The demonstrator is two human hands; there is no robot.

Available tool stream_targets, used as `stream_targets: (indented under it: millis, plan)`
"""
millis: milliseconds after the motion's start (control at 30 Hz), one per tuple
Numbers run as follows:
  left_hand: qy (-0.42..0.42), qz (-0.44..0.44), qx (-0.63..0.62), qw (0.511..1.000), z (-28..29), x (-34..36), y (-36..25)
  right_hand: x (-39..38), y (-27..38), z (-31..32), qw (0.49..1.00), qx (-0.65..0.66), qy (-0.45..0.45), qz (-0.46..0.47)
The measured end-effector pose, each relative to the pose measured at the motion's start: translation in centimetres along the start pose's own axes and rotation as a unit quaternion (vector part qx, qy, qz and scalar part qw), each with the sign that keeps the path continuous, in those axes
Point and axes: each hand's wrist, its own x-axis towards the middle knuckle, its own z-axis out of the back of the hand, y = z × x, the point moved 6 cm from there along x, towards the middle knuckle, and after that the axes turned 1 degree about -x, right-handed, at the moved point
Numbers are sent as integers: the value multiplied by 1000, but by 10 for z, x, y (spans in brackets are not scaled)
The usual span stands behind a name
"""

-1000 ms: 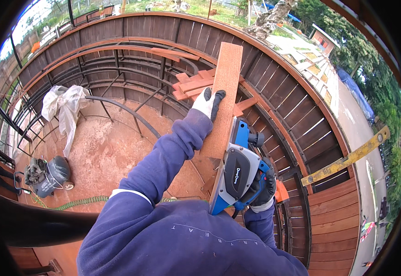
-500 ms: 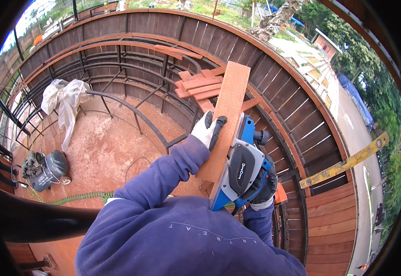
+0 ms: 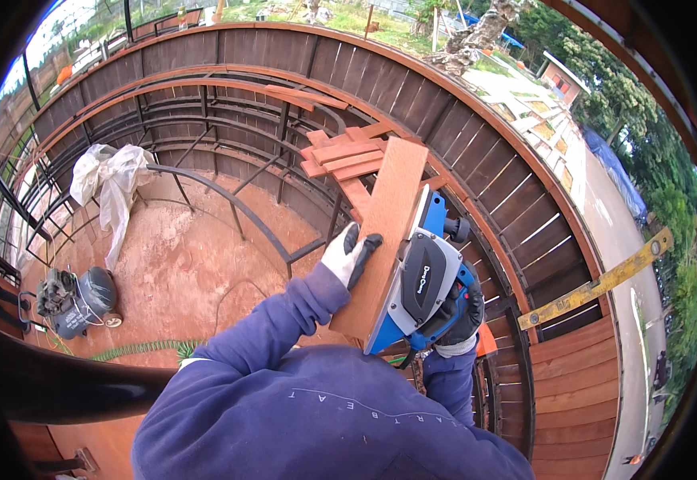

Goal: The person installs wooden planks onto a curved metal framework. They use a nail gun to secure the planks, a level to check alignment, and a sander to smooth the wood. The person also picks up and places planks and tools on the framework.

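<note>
My left hand (image 3: 350, 254), in a white and dark glove, grips the left edge of a reddish-brown wooden board (image 3: 392, 200), fingers closed round it. The board slants up and away in front of my chest. Against its right side stands a blue and grey electric planer (image 3: 424, 276), its flat base turned toward the board's edge. My right hand (image 3: 466, 308), in a dark glove, is wrapped round the planer's rear handle. Part of that hand is hidden behind the tool's body. The board's near end reaches close to my purple sleeve and chest.
Several short reddish boards (image 3: 348, 156) lie stacked beyond the board, on a curved bench frame (image 3: 260, 224). A yellow spirit level (image 3: 596, 280) rests across the slatted wall at right. An air compressor (image 3: 76, 300) and a plastic sheet (image 3: 112, 184) are at left.
The board has slid down toward me along the planer, with my left hand holding it. The planer and my right hand have shifted only slightly.
</note>
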Motion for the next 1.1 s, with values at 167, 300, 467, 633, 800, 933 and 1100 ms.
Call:
stream_targets:
  millis: [167,300,467,633,800,933,1100]
  plan:
    - [-69,-14,3,998,20,80,-66,-8,-7,6,999,-31,-12,-21]
    - [-74,-37,50,995,30,121,-74,-12,-16,8,997,-47,-7,-55]
    - [-68,-37,46,996,25,127,-63,-16,-20,8,996,-39,-37,-77]
    - [-44,-28,60,997,14,106,-54,-17,-23,18,995,-56,-47,-63]
    - [-43,-16,54,998,6,79,-55,-18,-24,24,996,-25,-37,-78]
    - [-29,-42,7,999,-1,59,-52,-21,-23,18,995,-19,-82,-53]
    - [-20,12,16,1000,-3,29,-38,-18,-19,13,993,-60,-104,-21]
